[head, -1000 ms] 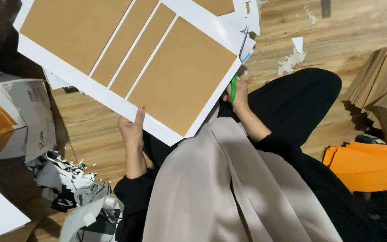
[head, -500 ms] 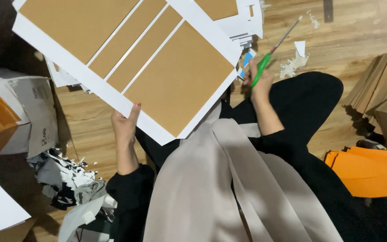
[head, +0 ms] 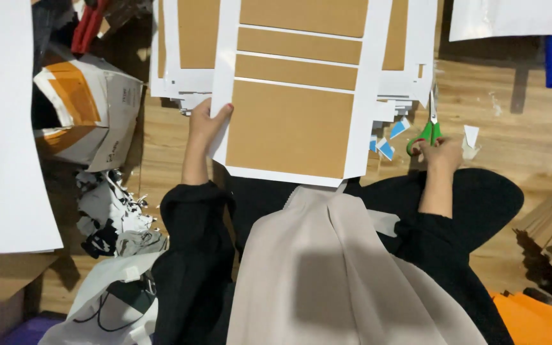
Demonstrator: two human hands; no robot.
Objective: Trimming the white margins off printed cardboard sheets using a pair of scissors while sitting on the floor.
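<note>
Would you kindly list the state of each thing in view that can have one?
Left hand: gripping the sheet's left edge.
White sheet with brown panels: held flat, uncut.
Right hand: on the scissors' handles.
Green-handled scissors: blades shut, pointing away.
Sheet stack: lying on the floor.
Orange-and-white box: crumpled, open.

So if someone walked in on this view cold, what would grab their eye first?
Most likely the big white sheet with brown rectangular panels at top centre, its left edge in the grip of the left hand. Next, the green-handled scissors at right, blades pointing up, held by the right hand over the wooden floor. A stack of similar white sheets lies behind the held one.
</note>
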